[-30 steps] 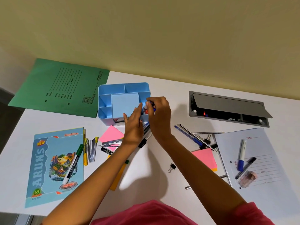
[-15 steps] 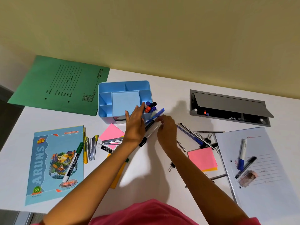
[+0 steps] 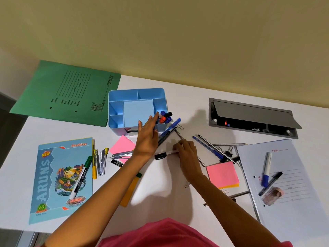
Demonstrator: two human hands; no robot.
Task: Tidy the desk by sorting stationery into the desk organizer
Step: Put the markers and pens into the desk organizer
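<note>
At the bottom of the frame a pink sleeve [image 3: 160, 234] shows, with both bare arms reaching up over the white bench [image 3: 160, 198]. Low on the left lies a blue notebook [image 3: 60, 179] with a green-capped marker [image 3: 81, 177] across its cover; low on the right lies a white file [image 3: 292, 202] carrying 2 pens.

At centre, the right hand [image 3: 187, 154] lies palm down on the bench, its fingers [image 3: 179, 148] curled onto a white marker with a black cap [image 3: 162, 155] that lies flat on the surface. Right of that hand sit a pink pad of sticky notes [image 3: 222, 172] and a scatter of pens [image 3: 208, 147] and binder clips.

The left hand [image 3: 147, 138] is flat and spread wide, gripping nothing, with its fingertips [image 3: 155, 115] touching the near right corner of the blue organizer [image 3: 137, 97]. Just right of it a bundle of pens [image 3: 169, 131] leans against the organizer's side. The organizer stands just above centre; 4 markers [image 3: 164, 117] stand upright in its near right compartment, and the other compartments look empty.

Farther up, a green folder [image 3: 71, 91] lies in the upper left and a grey cable box [image 3: 252, 116] with its lid raised in the upper right.
</note>
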